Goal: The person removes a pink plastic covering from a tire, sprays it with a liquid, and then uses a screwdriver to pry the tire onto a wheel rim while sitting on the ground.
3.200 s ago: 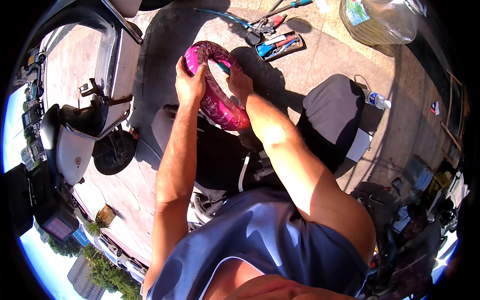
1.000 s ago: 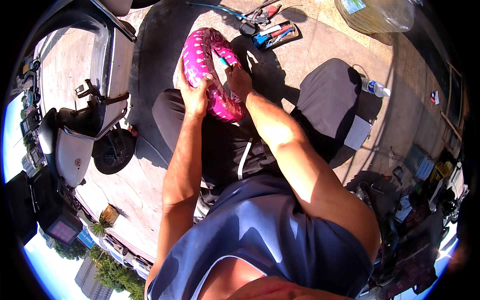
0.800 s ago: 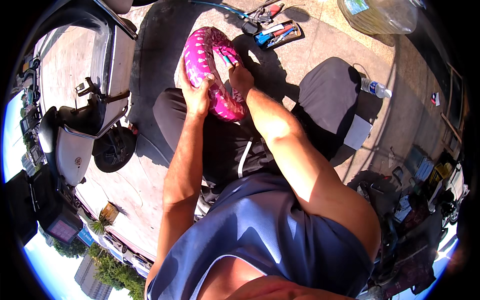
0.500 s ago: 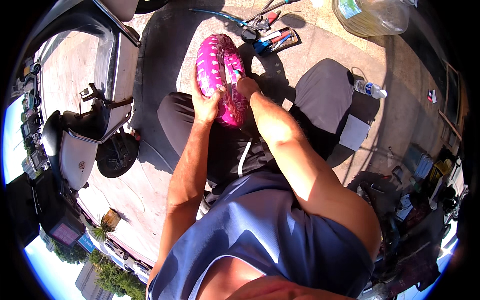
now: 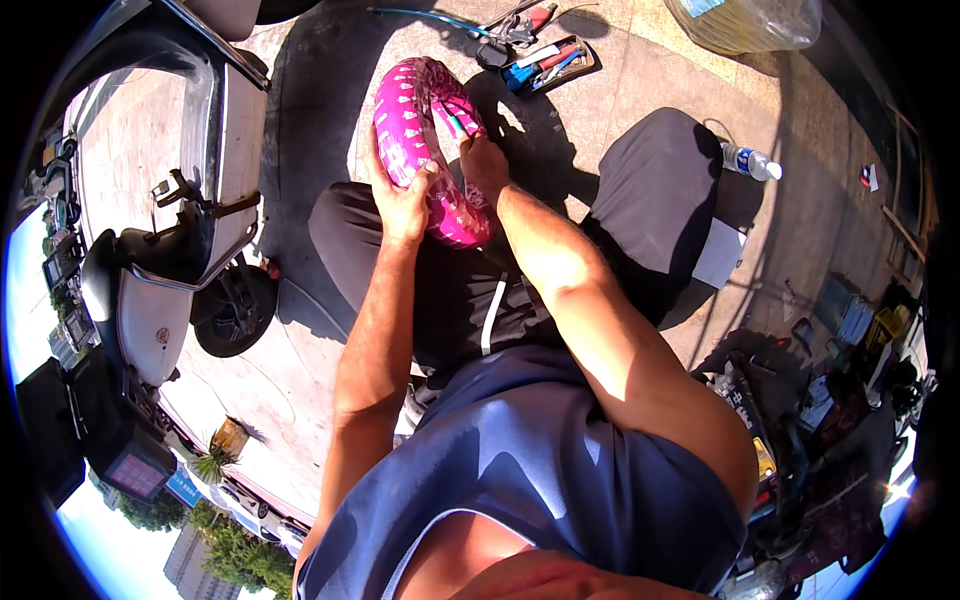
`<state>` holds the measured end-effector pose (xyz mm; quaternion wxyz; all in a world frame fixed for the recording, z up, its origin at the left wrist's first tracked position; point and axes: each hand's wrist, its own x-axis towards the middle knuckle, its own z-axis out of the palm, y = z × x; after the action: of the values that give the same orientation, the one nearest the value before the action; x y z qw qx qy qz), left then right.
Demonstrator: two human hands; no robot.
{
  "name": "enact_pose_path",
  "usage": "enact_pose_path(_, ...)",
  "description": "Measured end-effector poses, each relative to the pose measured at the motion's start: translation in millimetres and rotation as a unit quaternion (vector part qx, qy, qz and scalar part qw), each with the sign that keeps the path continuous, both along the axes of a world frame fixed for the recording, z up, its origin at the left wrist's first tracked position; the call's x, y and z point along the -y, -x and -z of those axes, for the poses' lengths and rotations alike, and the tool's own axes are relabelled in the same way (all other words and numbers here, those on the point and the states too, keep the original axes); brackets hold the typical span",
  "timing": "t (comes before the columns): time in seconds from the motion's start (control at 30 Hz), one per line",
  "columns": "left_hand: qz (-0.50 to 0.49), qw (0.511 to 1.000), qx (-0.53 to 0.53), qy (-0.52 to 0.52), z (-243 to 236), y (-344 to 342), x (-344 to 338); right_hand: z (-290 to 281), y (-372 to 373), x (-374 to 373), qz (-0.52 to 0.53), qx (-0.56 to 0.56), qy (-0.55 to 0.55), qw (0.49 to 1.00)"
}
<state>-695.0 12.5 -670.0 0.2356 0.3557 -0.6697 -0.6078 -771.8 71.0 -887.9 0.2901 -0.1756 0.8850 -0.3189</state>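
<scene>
Teal tool (image 5: pixel 457 125) probably part-hidden, plastic container (image 5: pixel 755 28) cropped

Strong sunlight, and it struck the paved floor (image 5: pixel 660 75) hard; deep shadow (image 5: pixel 315 120) cut across beside a white-and-black scooter (image 5: pixel 150 325); a potted plant (image 5: pixel 212 464) basked on pale ground (image 5: pixel 275 395); lower left, trees (image 5: pixel 240 550) and a grey building (image 5: pixel 195 562) met bright sky (image 5: pixel 110 545); clutter (image 5: pixel 855 320) crowded the right edge!
</scene>
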Motion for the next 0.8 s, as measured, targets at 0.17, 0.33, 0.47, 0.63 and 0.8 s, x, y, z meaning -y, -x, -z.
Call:
enact_pose_path(0.17, -0.001, 1.000, 0.005, 0.013, -6, -3, -7, -10, 2, 1, 0.011, 0.025, -0.001, 1.000)
enact_pose_path(0.33, -0.016, 1.000, 0.001, 0.017, 7, -7, 0, -17, 1, 8, 0.010, 0.090, -0.056, 0.994)
enact_pose_path(0.47, 0.034, 0.999, -0.033, 0.000, -2, -5, -25, 7, -8, -10, -0.008, 0.116, -0.080, 0.990)
enact_pose_path(0.63, 0.011, 1.000, -0.026, -0.005, -9, -1, -35, -30, -5, -21, 0.022, 0.130, -0.056, 0.990)
enact_pose_path(0.8, 0.021, 0.999, -0.040, 0.015, -7, 1, -39, -1, 16, -3, -0.012, 0.164, -0.082, 0.983)
